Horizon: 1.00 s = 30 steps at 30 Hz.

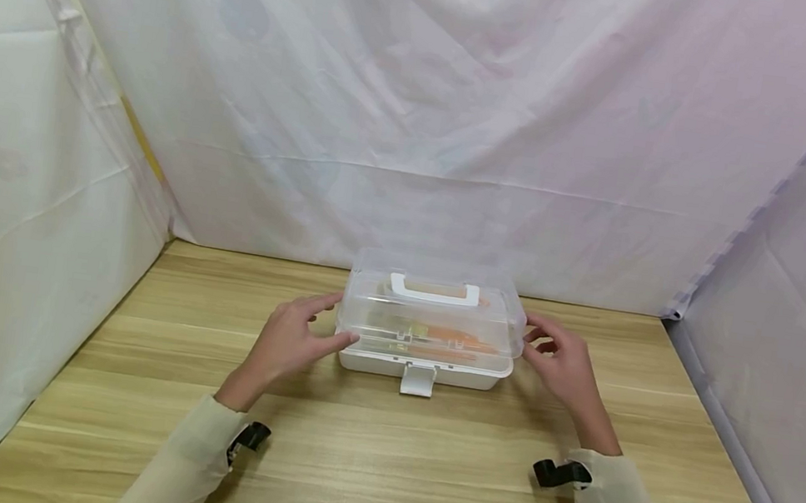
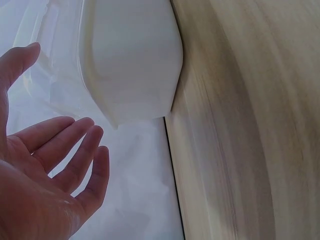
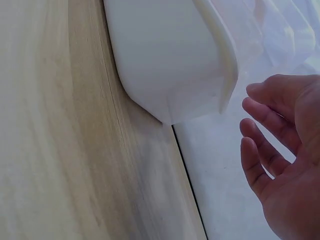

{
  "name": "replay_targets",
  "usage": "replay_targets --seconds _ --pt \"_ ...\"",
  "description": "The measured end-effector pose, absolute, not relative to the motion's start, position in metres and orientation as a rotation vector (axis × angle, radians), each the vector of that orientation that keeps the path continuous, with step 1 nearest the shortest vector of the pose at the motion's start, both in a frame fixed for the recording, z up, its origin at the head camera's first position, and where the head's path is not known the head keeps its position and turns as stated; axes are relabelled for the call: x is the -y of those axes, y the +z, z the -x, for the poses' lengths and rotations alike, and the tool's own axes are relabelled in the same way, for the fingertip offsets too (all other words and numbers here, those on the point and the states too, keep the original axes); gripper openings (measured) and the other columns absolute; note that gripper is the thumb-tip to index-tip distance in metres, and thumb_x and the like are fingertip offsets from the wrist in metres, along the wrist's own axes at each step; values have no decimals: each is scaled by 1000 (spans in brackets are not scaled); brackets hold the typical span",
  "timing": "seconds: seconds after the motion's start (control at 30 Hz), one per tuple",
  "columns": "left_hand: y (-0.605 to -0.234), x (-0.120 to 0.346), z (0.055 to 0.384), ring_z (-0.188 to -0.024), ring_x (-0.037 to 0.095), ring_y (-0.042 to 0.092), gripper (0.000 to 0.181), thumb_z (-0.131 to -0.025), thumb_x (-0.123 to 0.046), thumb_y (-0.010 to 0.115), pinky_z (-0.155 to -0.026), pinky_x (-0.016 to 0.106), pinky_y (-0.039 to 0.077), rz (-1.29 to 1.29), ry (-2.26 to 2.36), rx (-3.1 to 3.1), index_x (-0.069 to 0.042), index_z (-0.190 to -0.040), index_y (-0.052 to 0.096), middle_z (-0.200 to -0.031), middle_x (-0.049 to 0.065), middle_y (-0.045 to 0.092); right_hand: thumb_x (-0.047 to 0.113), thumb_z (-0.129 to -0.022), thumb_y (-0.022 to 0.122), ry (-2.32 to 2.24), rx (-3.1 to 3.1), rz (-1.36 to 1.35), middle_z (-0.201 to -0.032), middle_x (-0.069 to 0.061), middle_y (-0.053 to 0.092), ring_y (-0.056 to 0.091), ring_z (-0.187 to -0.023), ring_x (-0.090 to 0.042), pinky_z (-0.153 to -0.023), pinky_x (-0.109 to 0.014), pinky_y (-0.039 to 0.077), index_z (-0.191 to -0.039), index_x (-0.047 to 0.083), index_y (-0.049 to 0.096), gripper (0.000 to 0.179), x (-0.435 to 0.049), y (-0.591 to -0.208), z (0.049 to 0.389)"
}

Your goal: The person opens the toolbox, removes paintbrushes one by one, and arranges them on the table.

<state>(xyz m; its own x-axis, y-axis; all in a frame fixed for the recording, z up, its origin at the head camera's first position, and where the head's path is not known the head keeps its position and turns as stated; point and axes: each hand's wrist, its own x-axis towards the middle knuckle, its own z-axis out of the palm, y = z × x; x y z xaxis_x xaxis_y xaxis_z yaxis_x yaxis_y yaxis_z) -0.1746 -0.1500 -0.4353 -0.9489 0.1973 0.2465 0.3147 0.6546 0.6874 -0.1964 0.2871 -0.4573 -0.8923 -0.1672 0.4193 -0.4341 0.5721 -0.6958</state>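
Observation:
A storage box with a white base [image 1: 374, 364] and a clear lid [image 1: 365, 312] sits on the table, its white handle [image 1: 435, 297] on top. The lid lies over the base, and the white front latch [image 1: 417, 381] hangs out, unfastened. Long orange things [image 1: 463, 339] show blurred through the plastic. At the box's left end is my left hand [image 1: 289, 340], fingers spread, thumb by the lid's front corner. My right hand [image 1: 561, 362] is at the other end, fingers loosely bent beside the lid. Both wrist views show the base's end wall [image 2: 135, 55] [image 3: 160, 45] beyond the fingers.
The wood-grain table [image 1: 377, 458] extends in front of the box and to both sides. Pale cloth [image 1: 419, 119] hangs close behind the box, with more cloth at left and right. A black wrist mount [image 1: 252, 436] is on each sleeve.

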Motion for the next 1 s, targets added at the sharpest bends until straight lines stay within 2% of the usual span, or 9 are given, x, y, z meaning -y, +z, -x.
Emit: replay_targets --seconds 0.2,0.57,0.7,0.83,1.0 --pt "-433 149 175 -122 46 70 70 -92 -42 89 -97 60 59 404 -1165 2732 -5 -149 69 -146 19 69 -5 -98 79 1151 2473 -514 -123 -17 75 70 -93 -31 -75 -16 55 -131 0 77 33 -286 -460 208" --pt "-433 154 178 -126 45 69 71 -92 -41 91 -101 59 59 442 -1217 2716 -6 -150 68 -146 17 69 -8 -99 76 1100 2443 -514 -120 -18 76 67 -90 -19 -74 -10 51 -123 -4 80 25 -285 -462 216" --pt "-437 159 183 -128 41 68 70 -93 -34 91 -102 57 59 520 -1259 2693 -7 -153 66 -146 17 69 -6 -100 76 1094 2459 -490 -121 -18 76 66 -91 -16 -73 -11 51 -123 -4 80 24 -285 -460 216" --pt "-441 165 191 -126 36 69 60 -97 -22 88 -102 55 60 580 -1298 2642 -6 -151 67 -146 14 70 -5 -100 76 1095 2467 -477 -121 -19 75 64 -91 -13 -72 -12 51 -122 -5 80 23 -283 -456 215" --pt "-442 167 204 -120 37 73 46 -102 -16 81 -98 57 62 586 -1276 2583 -4 -145 71 -142 16 72 -6 -100 76 1110 2458 -475 -120 -20 76 65 -90 -14 -72 -12 51 -122 -5 80 23 -282 -455 215"
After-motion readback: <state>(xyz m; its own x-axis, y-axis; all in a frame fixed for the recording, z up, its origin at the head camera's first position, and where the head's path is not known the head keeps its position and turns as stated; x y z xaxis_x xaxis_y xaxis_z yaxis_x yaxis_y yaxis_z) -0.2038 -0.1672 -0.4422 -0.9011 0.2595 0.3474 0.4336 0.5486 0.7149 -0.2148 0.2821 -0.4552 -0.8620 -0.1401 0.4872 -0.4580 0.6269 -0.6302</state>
